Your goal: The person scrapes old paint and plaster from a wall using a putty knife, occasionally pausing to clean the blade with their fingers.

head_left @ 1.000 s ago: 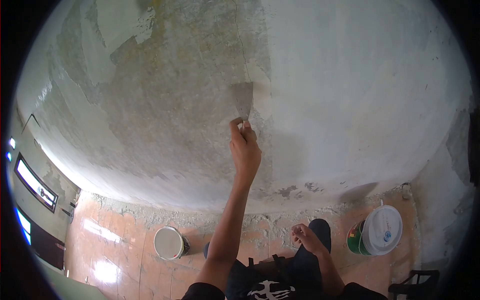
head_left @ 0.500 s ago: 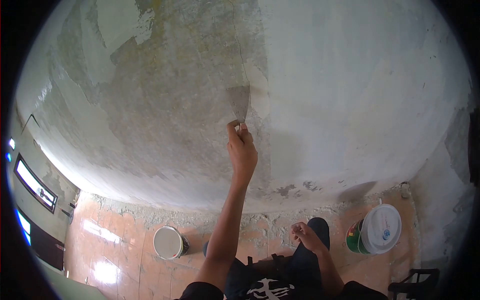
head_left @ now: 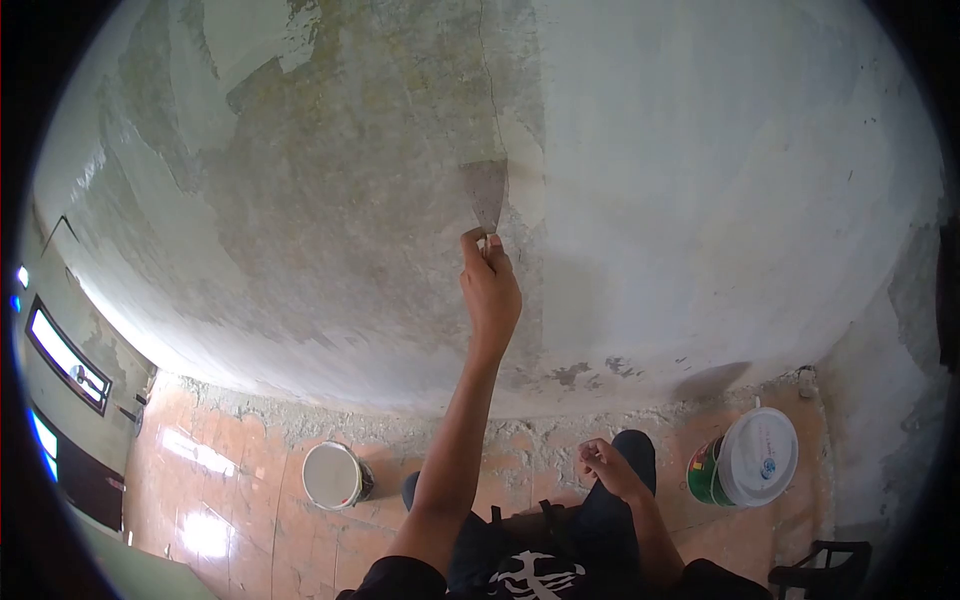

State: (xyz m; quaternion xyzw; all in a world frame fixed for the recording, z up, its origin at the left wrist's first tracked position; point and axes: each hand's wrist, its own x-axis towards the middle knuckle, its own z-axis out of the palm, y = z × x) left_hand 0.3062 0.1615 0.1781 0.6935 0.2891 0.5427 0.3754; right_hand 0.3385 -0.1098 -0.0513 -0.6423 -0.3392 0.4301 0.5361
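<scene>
My left hand (head_left: 491, 290) reaches forward, its fingers closed around the handle of a putty knife (head_left: 487, 190). The wide blade points up and lies against the wall (head_left: 340, 230), just below the lower end of a thin crack (head_left: 490, 85). Its handle is mostly hidden by my fingers. Around the blade the wall is bare and grey-brown; to the right it is coated pale. My right hand (head_left: 606, 466) is held over my right knee with its fingers curled in, and nothing shows in it.
An open bucket (head_left: 332, 476) with pale grey contents stands on the tiled floor (head_left: 285, 545) at left. To the right is a lidded paint pail (head_left: 758, 457). A dark stool-like frame (head_left: 822, 570) sits at lower right. Rough debris (head_left: 400, 428) runs along the wall's foot.
The whole view has shifted slightly. Against the wall, the putty knife and my left hand stay at nearly the same spot. My right hand keeps its curled pose.
</scene>
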